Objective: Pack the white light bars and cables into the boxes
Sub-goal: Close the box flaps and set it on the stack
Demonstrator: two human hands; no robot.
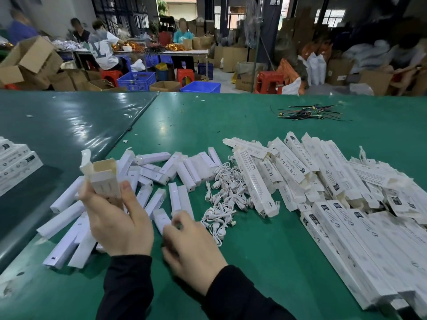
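Packing looks barely begun: left hand (pixel 116 218) grips one open box (pixel 105 179), empty at its mouth; right hand (pixel 191 243) closes on a light bar (pixel 161 219). Beside that box lie loose bars, cables (pixel 223 199), then flat boxes (pixel 335 192), all unpacked.

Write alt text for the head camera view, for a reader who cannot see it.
A person's left hand holds an open-topped white box upright while the right hand reaches onto loose white light bars on a green table. White cables lie mid-table, and boxes are heaped at right.
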